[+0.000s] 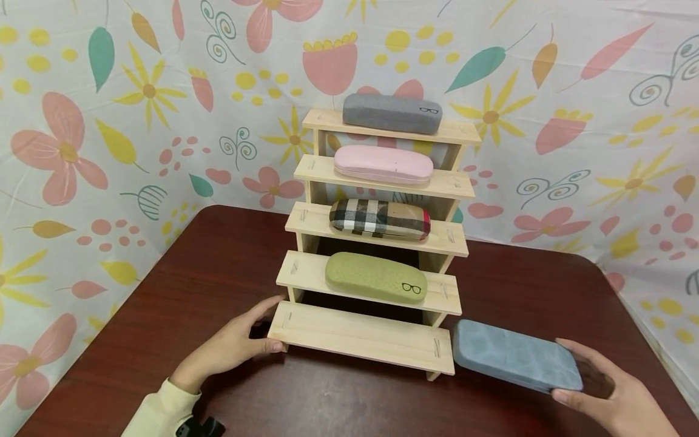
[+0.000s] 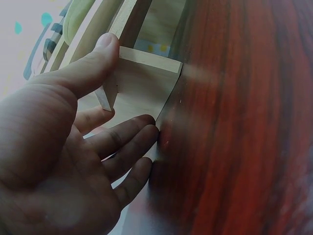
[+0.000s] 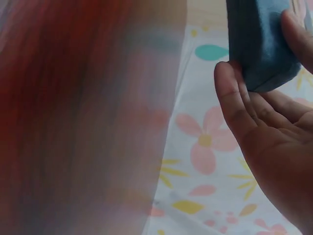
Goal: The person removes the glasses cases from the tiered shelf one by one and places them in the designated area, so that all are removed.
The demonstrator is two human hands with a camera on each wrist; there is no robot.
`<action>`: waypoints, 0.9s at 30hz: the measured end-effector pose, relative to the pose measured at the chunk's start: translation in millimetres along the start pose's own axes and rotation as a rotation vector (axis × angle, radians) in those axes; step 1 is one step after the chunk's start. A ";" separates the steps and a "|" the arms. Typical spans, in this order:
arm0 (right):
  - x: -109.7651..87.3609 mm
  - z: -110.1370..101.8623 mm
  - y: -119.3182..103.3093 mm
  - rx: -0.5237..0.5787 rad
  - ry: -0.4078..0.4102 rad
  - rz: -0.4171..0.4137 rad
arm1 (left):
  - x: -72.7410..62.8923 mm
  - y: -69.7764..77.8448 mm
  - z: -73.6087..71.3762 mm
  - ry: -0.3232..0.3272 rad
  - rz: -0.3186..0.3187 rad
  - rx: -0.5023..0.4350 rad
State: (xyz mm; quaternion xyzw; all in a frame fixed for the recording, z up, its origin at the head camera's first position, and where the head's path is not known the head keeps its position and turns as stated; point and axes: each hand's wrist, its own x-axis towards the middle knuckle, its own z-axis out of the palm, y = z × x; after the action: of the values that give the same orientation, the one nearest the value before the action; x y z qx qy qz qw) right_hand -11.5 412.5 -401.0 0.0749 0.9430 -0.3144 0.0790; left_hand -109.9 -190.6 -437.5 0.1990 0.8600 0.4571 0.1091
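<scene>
A light wooden stepped stand (image 1: 360,342) rises in several tiers on the table. My left hand (image 1: 232,346) holds the left end of its lowest step, thumb at the front corner and fingers along the side; the left wrist view shows the thumb (image 2: 105,46) on the step's edge. My right hand (image 1: 611,388) grips the right end of a blue glasses case (image 1: 516,355), whose other end is close beside the lowest step. Further glasses cases sit on the upper steps: green (image 1: 374,278), plaid (image 1: 377,218), pink (image 1: 382,164) and grey (image 1: 390,113). The lowest step is bare.
The dark reddish-brown table (image 1: 327,400) carries the stand. Behind and to both sides hangs a white cloth (image 1: 164,121) with printed flowers and leaves. A small black device (image 1: 199,426) is at the left wrist.
</scene>
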 end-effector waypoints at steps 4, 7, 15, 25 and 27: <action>3.5 -1.3 7.7 -0.035 -0.026 0.014 | 0.5 0.5 -0.5 0.000 0.004 -0.008; 6.3 -1.4 11.8 -0.055 -0.071 0.016 | 0.6 0.8 -0.7 0.000 0.006 -0.015; 11.0 -0.5 19.5 -0.044 -0.144 -0.004 | -0.3 1.1 -0.8 -0.004 -0.001 -0.028; 15.4 1.8 25.8 -0.081 -0.185 -0.057 | 0.3 2.7 -1.1 -0.009 -0.002 -0.021; 15.9 2.4 26.5 -0.097 -0.194 -0.062 | 0.5 3.2 -0.8 -0.012 0.000 -0.025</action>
State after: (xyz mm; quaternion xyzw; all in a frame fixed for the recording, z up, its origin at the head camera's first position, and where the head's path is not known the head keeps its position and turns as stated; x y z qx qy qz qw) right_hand -21.7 433.5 -421.5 0.0112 0.9470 -0.2762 0.1638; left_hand -109.9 -189.4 -434.4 0.2003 0.8535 0.4667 0.1166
